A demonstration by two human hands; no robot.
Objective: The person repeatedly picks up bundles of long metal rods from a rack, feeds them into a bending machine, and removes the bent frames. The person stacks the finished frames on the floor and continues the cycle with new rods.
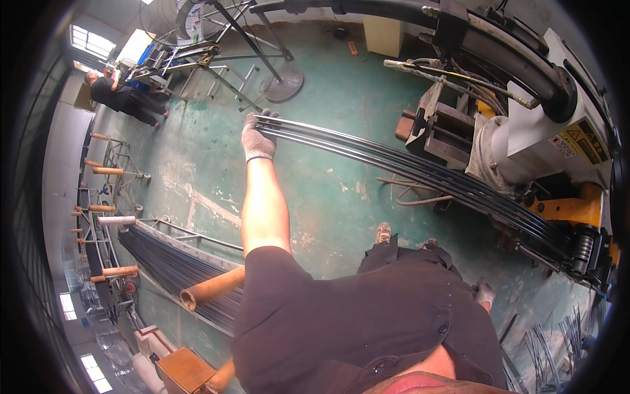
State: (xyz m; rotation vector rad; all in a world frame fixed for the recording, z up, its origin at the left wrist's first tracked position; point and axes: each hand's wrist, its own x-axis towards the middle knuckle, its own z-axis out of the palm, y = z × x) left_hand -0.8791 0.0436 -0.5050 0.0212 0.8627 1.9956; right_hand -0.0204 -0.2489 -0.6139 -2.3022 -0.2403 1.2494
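Rack (172,231): long metal frame at the person's left, loaded with a dense stock of dark steel rods (172,266) lying lengthwise; a brown tube (211,287) rests across the near end of the stock.

Bundle of dark rods (407,167): several long thin rods held together, bowed in an arc above the green floor (328,111). Far end in the left hand, near end running into the rollers (581,249) of the white and yellow machine (558,141) at the right.

Left hand (257,139): grey knit glove, arm bare and stretched straight out ahead of the body. Fingers curled shut over the bundle's end, gripping it from above.

Right hand (484,292): gloved, hanging low beside the hip, well apart from the bundle. Mostly hidden by the dark shirt; whether the fingers are spread or curled cannot be told, and nothing visible in it.

Loose short rods (548,348): scattered on the floor at lower right.

Pedestal fan (279,82): standing on the floor beyond the left hand.

Another person (115,95): bent over a frame at far left.
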